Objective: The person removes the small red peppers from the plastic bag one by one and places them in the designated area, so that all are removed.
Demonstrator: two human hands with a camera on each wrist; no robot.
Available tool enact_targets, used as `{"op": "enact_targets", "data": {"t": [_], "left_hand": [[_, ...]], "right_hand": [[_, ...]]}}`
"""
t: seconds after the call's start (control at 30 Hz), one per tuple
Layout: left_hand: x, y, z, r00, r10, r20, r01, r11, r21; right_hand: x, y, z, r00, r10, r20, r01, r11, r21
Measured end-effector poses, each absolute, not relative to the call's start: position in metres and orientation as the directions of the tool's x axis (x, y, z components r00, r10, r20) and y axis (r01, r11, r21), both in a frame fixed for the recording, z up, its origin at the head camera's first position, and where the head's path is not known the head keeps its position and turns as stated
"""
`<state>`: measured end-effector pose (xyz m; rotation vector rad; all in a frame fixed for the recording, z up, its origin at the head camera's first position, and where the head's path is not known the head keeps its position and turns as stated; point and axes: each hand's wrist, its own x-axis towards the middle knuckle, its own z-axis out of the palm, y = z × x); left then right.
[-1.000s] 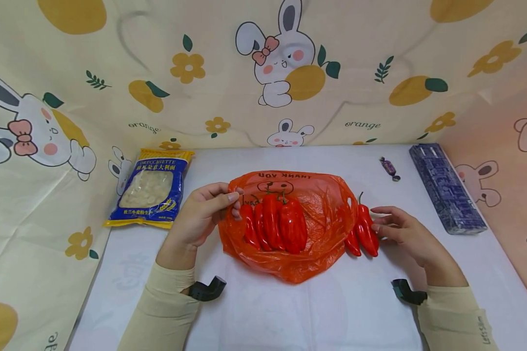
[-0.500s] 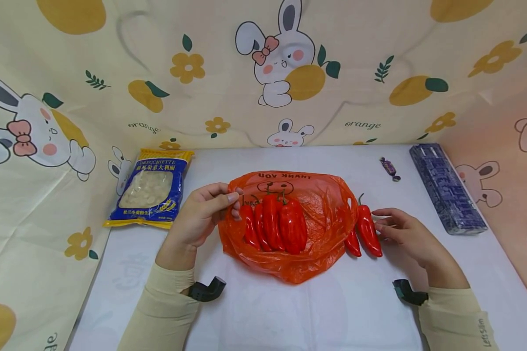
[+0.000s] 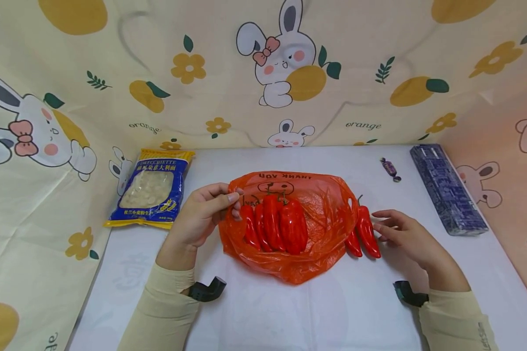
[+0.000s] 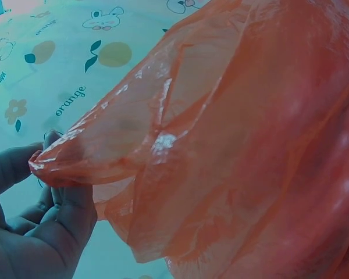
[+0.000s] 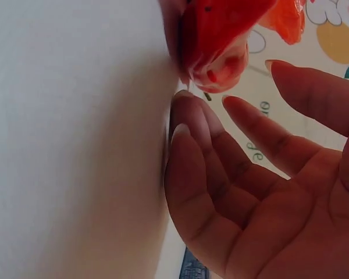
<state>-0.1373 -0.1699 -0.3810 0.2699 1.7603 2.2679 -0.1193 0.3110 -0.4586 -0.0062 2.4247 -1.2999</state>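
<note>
A red plastic bag [image 3: 285,268] lies in the middle of the table, its mouth spread and mirrored lettering on its far part. Several shiny red peppers [image 3: 293,226] rest in it. My left hand [image 3: 202,209] pinches the bag's left edge between thumb and finger; in the left wrist view the thin film [image 4: 163,174] stretches away from the fingertips. Two slim red peppers, an outer one [image 3: 369,234] and an inner one [image 3: 354,244], lie at the bag's right edge. Beside the outer one is my right hand [image 3: 399,231], fingers loosely bent around nothing; its fingertips look just off the pepper.
A blue and yellow pasta bag [image 3: 147,190] lies at the back left. Toward the back right are a small purple wrapped candy [image 3: 390,169] and a long dark blue package [image 3: 448,190]. Printed cloth walls [image 3: 202,29] enclose the white table [image 3: 263,317].
The outer pepper swung slightly right, away from the inner one, then partly back. My right hand has shifted a little to the right. The left hand keeps its pinch on the bag.
</note>
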Motion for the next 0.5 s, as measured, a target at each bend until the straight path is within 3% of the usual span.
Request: {"op": "enact_targets", "data": {"t": [0.23, 0.5], "left_hand": [[-0.137, -0.170, -0.381, -0.949, 0.316, -0.006, -0.085, -0.236, 0.968], [-0.136, -0.170, -0.379, -0.949, 0.316, -0.004, -0.083, -0.236, 0.968]], "right_hand": [[-0.117, 0.312, -0.451, -0.949, -0.151, -0.277, 0.130, 0.614, -0.778], [-0.111, 0.301, -0.434, -0.991, -0.127, -0.038, -0.032, 0.508, -0.861]]}}
